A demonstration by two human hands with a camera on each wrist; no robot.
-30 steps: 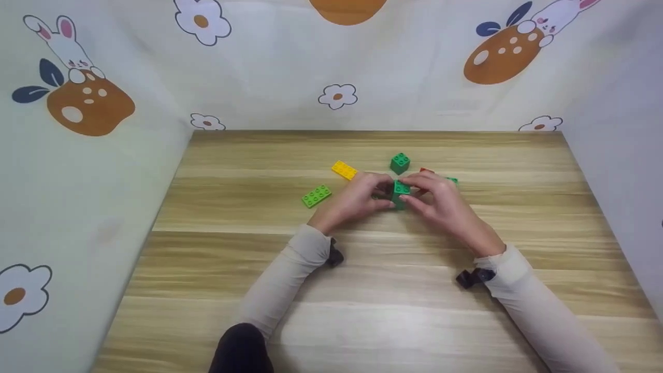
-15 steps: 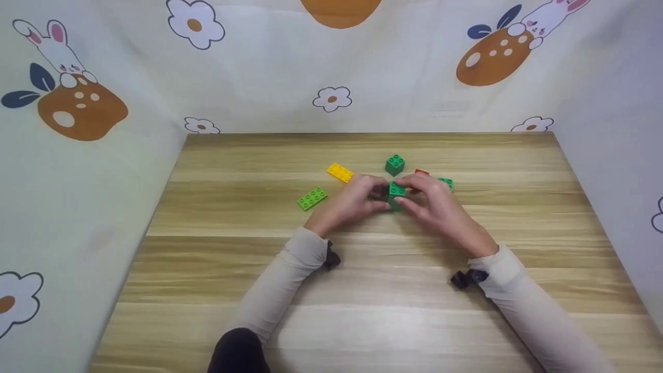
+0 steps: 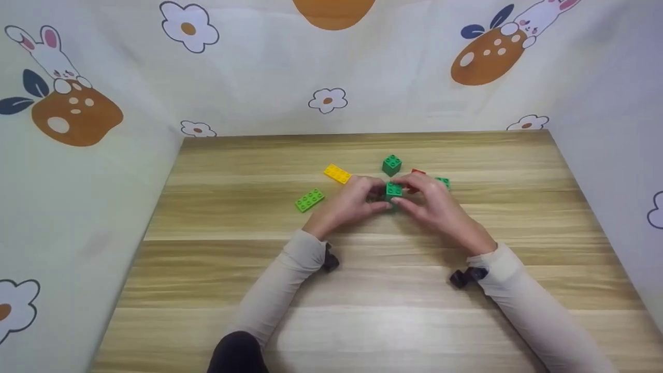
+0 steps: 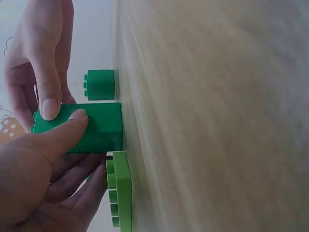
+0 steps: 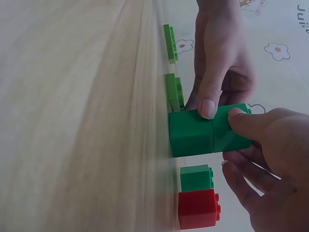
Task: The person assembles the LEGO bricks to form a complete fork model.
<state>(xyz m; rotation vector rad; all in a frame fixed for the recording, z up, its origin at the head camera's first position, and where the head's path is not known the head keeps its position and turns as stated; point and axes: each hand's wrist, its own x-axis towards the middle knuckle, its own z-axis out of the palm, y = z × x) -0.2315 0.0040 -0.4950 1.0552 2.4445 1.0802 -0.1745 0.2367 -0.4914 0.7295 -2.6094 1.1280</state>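
Two dark green building bricks stand stacked on the table, flush with each other, in front of me. My left hand holds the stack from the left, its thumb near the seam and mostly on the lower brick. From the right, my right hand pinches the upper brick between thumb and fingers. Its studs face up. Close to the left fingers lies a light green flat brick, which the hand hides in the head view.
Behind the stack stands another dark green brick. To the right are a red brick and a green brick, partly hidden by the right hand. At left lie a yellow flat brick and a light green flat brick.
Both hands stay on the stacked bricks with almost the same grip. The head view has shifted slightly, and more of the upper brick's studs show between the fingers.
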